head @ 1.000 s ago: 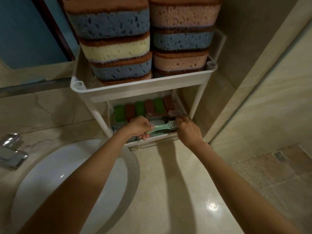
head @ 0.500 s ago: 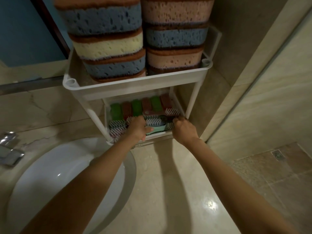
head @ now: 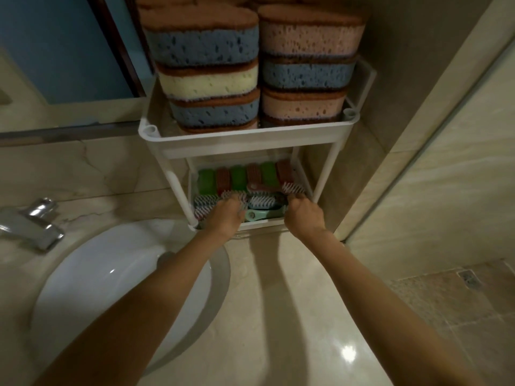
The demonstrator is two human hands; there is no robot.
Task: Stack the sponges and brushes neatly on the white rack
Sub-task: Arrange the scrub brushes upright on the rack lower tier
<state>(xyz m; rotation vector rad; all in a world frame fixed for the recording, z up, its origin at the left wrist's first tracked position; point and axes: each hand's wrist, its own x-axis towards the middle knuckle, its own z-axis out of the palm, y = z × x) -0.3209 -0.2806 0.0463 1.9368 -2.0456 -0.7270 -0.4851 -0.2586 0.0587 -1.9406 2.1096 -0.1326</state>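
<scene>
The white rack (head: 250, 140) stands on the counter against the wall. Its top tier carries two stacks of large sponges (head: 206, 79), blue, yellow and pink with brown tops. In the lower tier (head: 262, 224), small green and red sponges (head: 239, 178) stand in a row at the back, and several brushes (head: 260, 200) lie in front. A mint green brush (head: 263, 215) lies along the front wall, between my hands. My left hand (head: 227, 217) rests palm down on the brushes at the left. My right hand (head: 303, 215) touches the brushes at the right end, fingertips hidden.
A white basin (head: 111, 280) is set into the marble counter at the lower left, with a chrome tap (head: 33, 224) beside it. A mirror edge and wall lie behind the rack. At the right, a wall drops to a tiled shower floor with a drain (head: 471, 278).
My left hand has lowered the mint green brush into the lower tier and let go of it. Both hands now sit lower, on the brushes.
</scene>
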